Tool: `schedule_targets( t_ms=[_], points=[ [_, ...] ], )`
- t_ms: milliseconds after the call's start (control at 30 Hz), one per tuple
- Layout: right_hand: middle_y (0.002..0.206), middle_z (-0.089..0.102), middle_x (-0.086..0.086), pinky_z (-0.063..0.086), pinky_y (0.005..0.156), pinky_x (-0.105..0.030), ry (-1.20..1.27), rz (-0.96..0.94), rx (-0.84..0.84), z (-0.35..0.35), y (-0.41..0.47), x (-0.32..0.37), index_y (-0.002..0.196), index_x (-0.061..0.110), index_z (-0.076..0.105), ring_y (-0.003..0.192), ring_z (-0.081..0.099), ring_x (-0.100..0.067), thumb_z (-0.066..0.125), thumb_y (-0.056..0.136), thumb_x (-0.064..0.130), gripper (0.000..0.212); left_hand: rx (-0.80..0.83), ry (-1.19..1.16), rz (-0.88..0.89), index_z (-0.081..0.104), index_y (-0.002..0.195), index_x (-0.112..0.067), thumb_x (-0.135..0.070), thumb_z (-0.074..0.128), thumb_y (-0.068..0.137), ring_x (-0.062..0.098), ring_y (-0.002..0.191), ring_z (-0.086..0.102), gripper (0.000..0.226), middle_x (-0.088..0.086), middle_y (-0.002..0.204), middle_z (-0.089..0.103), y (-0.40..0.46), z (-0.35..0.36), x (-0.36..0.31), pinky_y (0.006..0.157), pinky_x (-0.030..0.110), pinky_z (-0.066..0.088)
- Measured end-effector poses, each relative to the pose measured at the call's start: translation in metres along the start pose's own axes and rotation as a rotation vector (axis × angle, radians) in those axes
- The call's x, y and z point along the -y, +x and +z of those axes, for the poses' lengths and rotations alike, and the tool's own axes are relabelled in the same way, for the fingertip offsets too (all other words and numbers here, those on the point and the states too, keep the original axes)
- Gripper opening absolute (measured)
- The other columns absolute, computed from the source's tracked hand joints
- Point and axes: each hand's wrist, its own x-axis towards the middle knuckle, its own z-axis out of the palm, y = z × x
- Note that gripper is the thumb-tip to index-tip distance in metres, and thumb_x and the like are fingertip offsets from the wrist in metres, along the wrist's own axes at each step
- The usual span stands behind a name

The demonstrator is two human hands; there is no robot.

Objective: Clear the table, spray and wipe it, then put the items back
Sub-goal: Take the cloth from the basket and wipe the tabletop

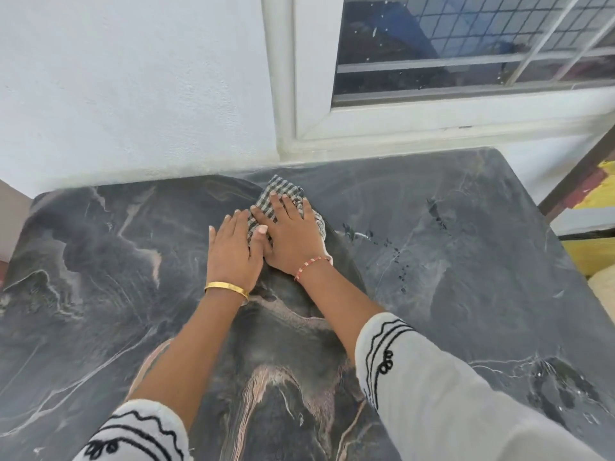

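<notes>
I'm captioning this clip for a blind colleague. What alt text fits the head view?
Both hands, left hand and right hand, press a checked cloth flat on a dark marbled table below a window; spray droplets lie to the right.

I see a plain white wall (133, 88) behind the dark grey marble tabletop (466, 244). To the right is a white-framed glass window (449, 54) with white bars, and daylight comes in.

Cloth (283, 207) on table (466, 261), under hands (263, 241)
</notes>
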Motion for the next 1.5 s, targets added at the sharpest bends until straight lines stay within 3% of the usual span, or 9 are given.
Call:
schedule_targets(
  t_ms=[300, 467, 600, 800, 967, 1233, 1367, 1500],
  points=[
    [0.158, 0.016, -0.006, 0.008, 0.116, -0.052, -0.039, -0.084, 0.039, -0.001, 0.059, 0.009, 0.149, 0.02, 0.012, 0.145, 0.016, -0.025, 0.028, 0.094, 0.046, 0.063, -0.073, -0.006, -0.026, 0.033, 0.138, -0.004, -0.038, 0.026, 0.096, 0.031, 0.141, 0.021, 0.055, 0.016, 0.148, 0.031, 0.029, 0.005, 0.01, 0.116, 0.048, 0.006],
    [0.158, 0.016, -0.003, 0.006, 0.117, -0.05, -0.02, -0.101, 0.049, -0.004, 0.081, 0.009, 0.148, 0.026, 0.018, 0.145, 0.016, -0.023, 0.029, 0.094, 0.045, 0.058, -0.165, 0.0, -0.037, 0.035, 0.137, -0.003, -0.04, 0.02, 0.092, 0.033, 0.141, 0.018, 0.06, 0.02, 0.151, 0.022, 0.037, -0.003, 0.022, 0.114, 0.051, 0.004],
    [0.157, 0.02, -0.003, 0.007, 0.116, -0.05, -0.022, -0.096, 0.017, -0.002, 0.084, 0.009, 0.147, 0.028, 0.023, 0.144, 0.02, -0.022, 0.031, 0.094, 0.043, 0.056, -0.123, 0.036, -0.021, 0.036, 0.136, -0.003, -0.032, 0.028, 0.097, 0.034, 0.14, 0.021, 0.05, 0.02, 0.15, 0.026, 0.04, -0.012, 0.036, 0.115, 0.052, 0.006],
    [0.157, 0.02, 0.001, 0.007, 0.117, -0.047, -0.018, -0.118, 0.04, -0.001, 0.086, -0.002, 0.146, 0.031, 0.023, 0.144, 0.018, -0.019, 0.029, 0.095, 0.047, 0.054, -0.061, 0.109, 0.065, 0.033, 0.139, -0.004, -0.041, 0.023, 0.095, 0.032, 0.141, 0.019, 0.058, 0.016, 0.15, 0.027, 0.033, -0.009, 0.024, 0.116, 0.049, 0.006],
    [0.157, 0.022, 0.002, 0.008, 0.116, -0.048, -0.007, -0.116, 0.024, -0.008, 0.068, -0.057, 0.146, 0.031, 0.026, 0.144, 0.02, -0.018, 0.032, 0.095, 0.044, 0.052, -0.04, 0.136, 0.098, 0.031, 0.14, -0.006, -0.053, 0.013, 0.091, 0.03, 0.142, 0.019, 0.071, 0.015, 0.151, 0.027, 0.031, 0.006, -0.013, 0.117, 0.048, 0.006],
    [0.158, 0.019, -0.001, 0.01, 0.116, -0.047, -0.039, 0.098, 0.008, -0.022, 0.031, -0.194, 0.148, 0.03, 0.021, 0.144, 0.019, -0.019, 0.028, 0.097, 0.044, 0.054, 0.065, 0.223, 0.174, 0.024, 0.143, -0.01, -0.059, 0.0, 0.088, 0.024, 0.144, 0.013, 0.077, 0.01, 0.154, 0.02, 0.036, 0.061, -0.088, 0.118, 0.042, 0.001],
    [0.157, 0.02, -0.001, 0.01, 0.116, -0.047, -0.033, 0.105, -0.009, -0.024, 0.021, -0.233, 0.147, 0.03, 0.022, 0.144, 0.02, -0.02, 0.029, 0.096, 0.045, 0.054, 0.111, 0.234, 0.224, 0.022, 0.144, -0.011, -0.061, -0.006, 0.08, 0.023, 0.144, 0.011, 0.086, 0.009, 0.155, 0.018, 0.044, 0.097, -0.136, 0.118, 0.04, -0.001],
    [0.157, 0.02, -0.001, 0.008, 0.116, -0.048, -0.011, 0.125, -0.031, -0.023, 0.008, -0.268, 0.147, 0.029, 0.023, 0.144, 0.021, -0.019, 0.031, 0.095, 0.045, 0.054, 0.135, 0.201, 0.266, 0.024, 0.143, -0.01, -0.054, 0.009, 0.092, 0.024, 0.144, 0.014, 0.069, 0.009, 0.153, 0.022, 0.048, 0.13, -0.181, 0.118, 0.041, 0.0]
  ],
)
